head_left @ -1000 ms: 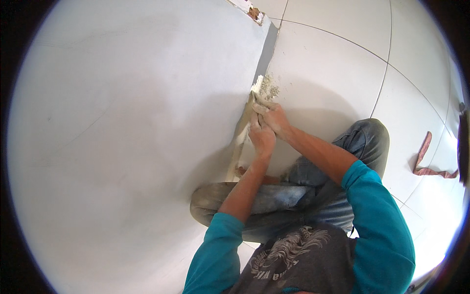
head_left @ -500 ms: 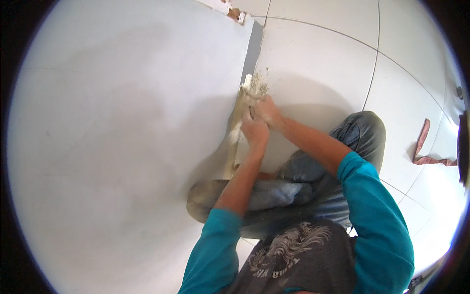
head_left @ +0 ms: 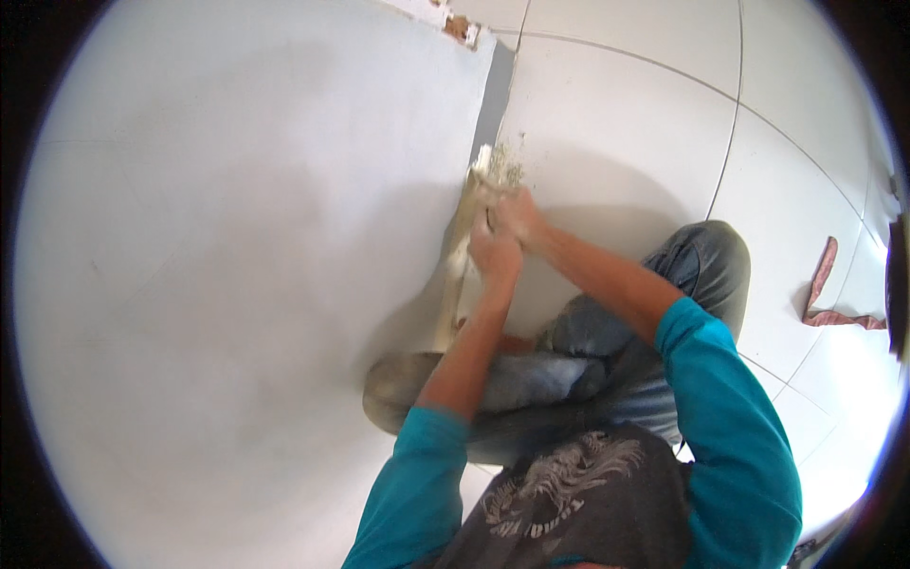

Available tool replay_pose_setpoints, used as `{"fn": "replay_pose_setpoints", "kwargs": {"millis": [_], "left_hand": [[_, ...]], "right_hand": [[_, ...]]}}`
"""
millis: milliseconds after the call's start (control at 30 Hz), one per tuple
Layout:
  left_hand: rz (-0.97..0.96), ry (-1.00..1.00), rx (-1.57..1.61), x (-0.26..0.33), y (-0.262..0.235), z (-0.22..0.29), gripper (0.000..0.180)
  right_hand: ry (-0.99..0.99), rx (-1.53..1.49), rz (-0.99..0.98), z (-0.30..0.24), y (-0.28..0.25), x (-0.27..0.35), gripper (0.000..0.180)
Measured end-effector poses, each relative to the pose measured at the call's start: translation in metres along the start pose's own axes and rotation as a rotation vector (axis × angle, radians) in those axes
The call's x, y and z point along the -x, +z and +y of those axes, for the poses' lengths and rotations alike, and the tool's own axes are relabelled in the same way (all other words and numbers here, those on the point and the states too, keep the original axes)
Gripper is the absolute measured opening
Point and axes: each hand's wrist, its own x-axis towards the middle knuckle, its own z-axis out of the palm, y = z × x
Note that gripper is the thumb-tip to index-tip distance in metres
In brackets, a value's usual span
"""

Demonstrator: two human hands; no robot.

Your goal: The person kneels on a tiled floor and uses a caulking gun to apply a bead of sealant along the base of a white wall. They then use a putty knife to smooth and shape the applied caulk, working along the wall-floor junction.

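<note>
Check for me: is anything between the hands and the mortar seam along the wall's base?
Nothing visible. Both hands, left and right, are pressed together right at the mortar seam; the grey gap beyond looks bare.

Two hands (head_left: 502,237), one rag (head_left: 827,294)

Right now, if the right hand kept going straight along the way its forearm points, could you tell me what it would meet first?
The right hand points up-left toward the wall's foot. It would probably first meet the pale crumbly mortar patch at the joint between wall and floor tile, though depth is unclear.
</note>
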Motion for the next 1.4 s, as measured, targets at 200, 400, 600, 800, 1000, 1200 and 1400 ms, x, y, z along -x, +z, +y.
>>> {"fn": "replay_pose_setpoints", "kwargs": {"millis": [200,400,600,800,1000,1200,1400], "left_hand": [[0.004,0.016,0.031,-0.002,0.001,-0.003,0.049],[0.009,0.138,0.006,-0.011,0.007,-0.013,0.052],[-0.069,-0.134,0.114,-0.003,0.002,0.005,0.050],[0.004,-0.009,0.051,-0.002,0.006,0.004,0.049],[-0.016,-0.051,-0.003,-0.002,0.005,0.014,0.050],[-0.028,-0.120,0.009,0.004,-0.001,0.019,0.050],[-0.010,0.039,-0.023,-0.005,0.005,0.010,0.050]], "right_hand": [[0.077,0.013,-0.015,-0.011,-0.002,0.005,0.043],[0.060,-0.273,0.003,-0.018,-0.003,0.001,0.047],[0.133,0.057,0.010,-0.012,-0.004,0.003,0.043],[0.086,0.158,-0.008,-0.017,-0.006,-0.001,0.042],[0.073,-0.022,0.010,-0.011,-0.003,0.003,0.044],[0.017,0.137,-0.114,-0.001,-0.012,-0.006,0.042],[0.103,-0.006,-0.008,-0.006,-0.007,-0.007,0.042]]}}
